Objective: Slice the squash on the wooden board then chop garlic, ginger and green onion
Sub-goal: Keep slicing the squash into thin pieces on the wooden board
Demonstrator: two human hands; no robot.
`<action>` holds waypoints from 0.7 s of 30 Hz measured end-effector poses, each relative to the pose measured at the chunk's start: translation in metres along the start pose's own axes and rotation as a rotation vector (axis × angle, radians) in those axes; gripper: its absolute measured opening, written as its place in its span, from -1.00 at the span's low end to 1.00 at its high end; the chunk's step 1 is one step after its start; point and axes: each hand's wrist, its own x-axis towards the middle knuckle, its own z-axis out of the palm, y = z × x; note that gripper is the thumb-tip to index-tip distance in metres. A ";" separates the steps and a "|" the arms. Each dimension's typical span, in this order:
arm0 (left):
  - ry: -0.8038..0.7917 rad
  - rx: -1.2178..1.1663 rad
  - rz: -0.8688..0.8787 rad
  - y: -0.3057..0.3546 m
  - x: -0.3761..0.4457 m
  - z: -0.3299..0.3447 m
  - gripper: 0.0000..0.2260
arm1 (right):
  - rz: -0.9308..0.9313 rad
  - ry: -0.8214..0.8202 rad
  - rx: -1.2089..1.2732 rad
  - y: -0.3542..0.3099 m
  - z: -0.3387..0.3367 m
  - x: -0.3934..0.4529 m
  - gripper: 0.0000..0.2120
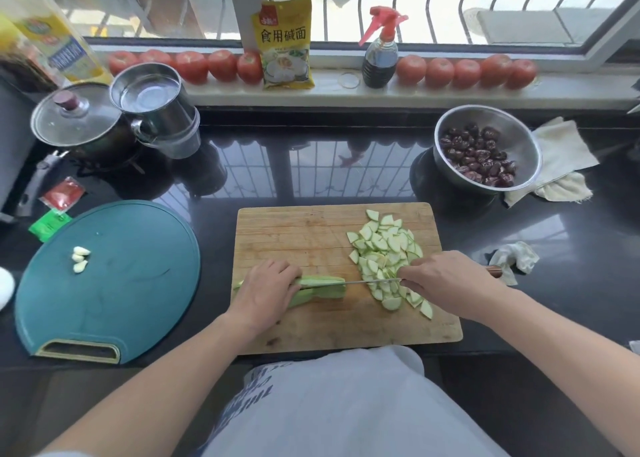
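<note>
The left hand (pixel 265 288) presses curled fingers onto the pale green squash length (pixel 320 285) on the wooden board (pixel 294 235). Just right of it, the thin steel knife (pixel 367 281), gripped by the right hand (pixel 446 283), should fall straight; keep knuckles ahead of fingertips.

A bowl of dates (pixel 485 150) sits far right on the surface (pixel 311 166). Tomatoes (pixel 464 72) line the windowsill. A lidded pot (pixel 78 119) stands far left.

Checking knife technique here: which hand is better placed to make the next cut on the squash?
Right. The right hand already grips the knife, blade against the squash; the left hand holds it down.
</note>
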 end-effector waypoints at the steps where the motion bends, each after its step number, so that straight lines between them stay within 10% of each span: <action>1: -0.007 -0.005 -0.004 0.000 0.000 0.000 -0.83 | -0.005 -0.005 -0.015 0.000 0.000 0.002 -0.82; 21: -0.051 0.011 -0.034 -0.050 -0.049 -0.005 -0.34 | 0.105 -0.084 0.165 -0.083 0.040 0.010 -0.83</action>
